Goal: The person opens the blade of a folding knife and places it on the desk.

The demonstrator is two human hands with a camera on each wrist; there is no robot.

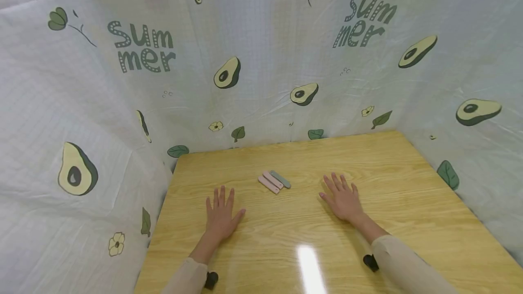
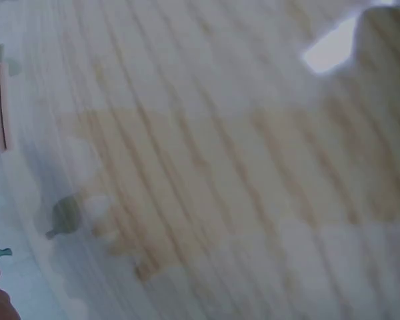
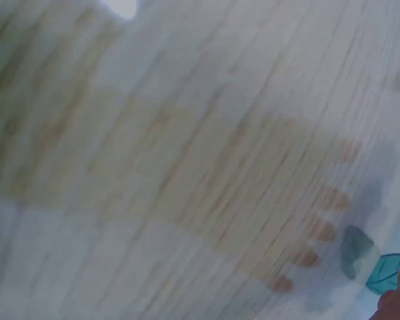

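Note:
Three slim flat pieces with rounded ends lie side by side near the middle of the table, two pink ones [image 1: 268,184] and a grey-green one [image 1: 280,179]. The pink ones show a small dark spot near one end. To their left and nearer me, my left hand [image 1: 221,219] is over the tabletop, palm down with fingers spread and nothing in it. My right hand [image 1: 344,201] is to their right, likewise spread and bare. Each wrist view catches only a bit of its hand at a lower corner; a pink piece [image 2: 0,113] shows at the left wrist view's edge.
The wooden table [image 1: 261,230] has a glossy top with a bright light reflection near its front. A pale curtain [image 1: 261,35] printed with avocados and leaves closes off the back and both sides. Small black devices [image 1: 210,280] sit at the cuffs.

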